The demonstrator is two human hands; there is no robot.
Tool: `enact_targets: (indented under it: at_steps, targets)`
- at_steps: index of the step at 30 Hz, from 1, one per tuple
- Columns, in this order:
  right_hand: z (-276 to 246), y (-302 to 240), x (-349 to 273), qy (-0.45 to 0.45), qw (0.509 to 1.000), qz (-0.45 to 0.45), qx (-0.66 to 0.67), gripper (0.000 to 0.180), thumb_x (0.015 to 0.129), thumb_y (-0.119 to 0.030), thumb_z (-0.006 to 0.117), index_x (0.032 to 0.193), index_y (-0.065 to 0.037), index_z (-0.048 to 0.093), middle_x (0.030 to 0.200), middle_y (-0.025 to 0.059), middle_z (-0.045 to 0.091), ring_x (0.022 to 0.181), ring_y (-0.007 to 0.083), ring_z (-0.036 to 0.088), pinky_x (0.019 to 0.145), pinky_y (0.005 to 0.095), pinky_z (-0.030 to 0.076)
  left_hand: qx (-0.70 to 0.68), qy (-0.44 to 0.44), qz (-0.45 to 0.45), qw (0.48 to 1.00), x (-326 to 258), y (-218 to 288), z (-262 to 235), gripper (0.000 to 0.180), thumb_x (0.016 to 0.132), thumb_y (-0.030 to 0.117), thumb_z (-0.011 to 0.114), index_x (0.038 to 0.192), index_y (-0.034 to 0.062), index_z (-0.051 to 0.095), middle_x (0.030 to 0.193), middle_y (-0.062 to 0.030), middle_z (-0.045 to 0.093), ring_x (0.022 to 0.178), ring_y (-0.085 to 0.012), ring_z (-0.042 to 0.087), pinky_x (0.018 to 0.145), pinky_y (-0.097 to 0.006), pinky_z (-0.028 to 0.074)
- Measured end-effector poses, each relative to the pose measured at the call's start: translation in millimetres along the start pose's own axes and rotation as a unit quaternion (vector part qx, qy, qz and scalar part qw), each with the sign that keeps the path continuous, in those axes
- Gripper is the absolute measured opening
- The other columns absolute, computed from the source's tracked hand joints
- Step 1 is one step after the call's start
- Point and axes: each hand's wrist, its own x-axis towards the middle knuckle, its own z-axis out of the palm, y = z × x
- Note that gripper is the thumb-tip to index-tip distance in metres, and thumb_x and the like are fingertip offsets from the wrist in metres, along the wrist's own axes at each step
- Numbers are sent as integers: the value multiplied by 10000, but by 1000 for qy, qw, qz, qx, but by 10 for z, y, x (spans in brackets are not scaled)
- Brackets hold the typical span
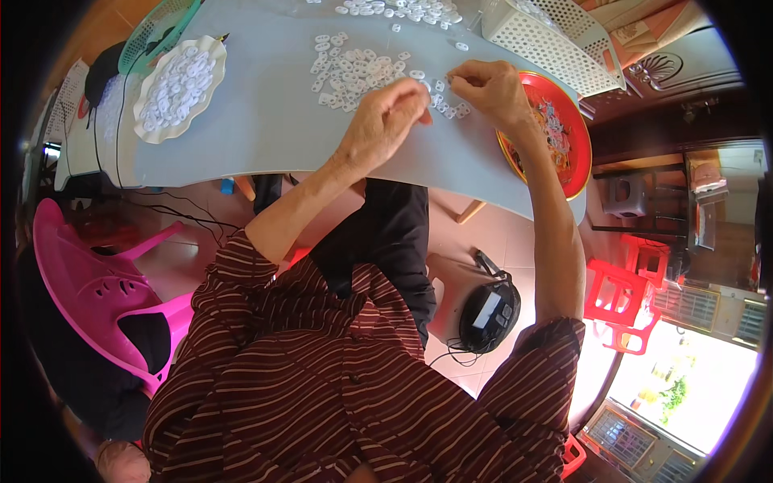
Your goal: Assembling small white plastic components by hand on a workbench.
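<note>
- Desk (pixel 262 121): grey surface carrying all work items. The near edge runs beneath the forearms. Open room for sliding lies between the scalloped plate (pixel 215 63) and the central pile of white pieces (pixel 354 74), and also between the left hand (pixel 385 121) and the near edge.
- Perforated basket (pixel 547 50): cream, at the far right. Its wall limits reach beyond the right hand (pixel 493 87).
- Red tray (pixel 580 165): round, at the right end of the desk, holding small mixed-colour bits. Its raised rim passes beneath the right forearm; lift the wrist over it.
- Scalloped plate: at the left, heaped with similar white items. Its wavy rim stands well apart from both hands.
- Hands: left fingers curled, tips blurred; whether anything is gripped cannot be told. Right thumb and index finger meet almost tip to tip; a held piece cannot be confirmed.
- White pieces: piled beyond the left hand, with several between and just below the hands. Expect light, stiff, rather smooth parts that may skid. Pinch each by its opposite outer edges, thumb against index finger.
</note>
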Motion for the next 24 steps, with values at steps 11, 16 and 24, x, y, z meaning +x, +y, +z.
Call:
enact_targets:
  at_steps: [11, 16, 24]
  targets:
    - [205, -265, -383, -8, 914, 123, 386, 190, 871, -148, 603, 928, 19, 672, 721, 27, 641, 648, 67, 519, 592, 219, 442, 19, 38, 11, 999, 34, 68, -38, 158, 901, 165, 517, 861, 17, 558, 700, -17, 593, 552, -35, 403, 493, -203, 357]
    - [135, -327, -419, 0, 913, 102, 395, 149, 864, -111, 614, 911, 21, 664, 761, 30, 645, 670, 69, 531, 605, 213, 448, 13, 20, 3, 1000, 27, 70, -41, 160, 901, 155, 503, 850, 15, 563, 688, -16, 590, 556, -39, 411, 499, -203, 361]
    - [154, -491, -505, 32, 959, 16, 280, 83, 825, -70, 646, 889, -18, 655, 729, 20, 636, 648, 74, 551, 594, 223, 457, -322, -98, -237, 911, -101, 182, -169, 289, 944, 246, 457, 891, -14, 573, 721, -109, 611, 745, -199, 591, 682, -307, 460]
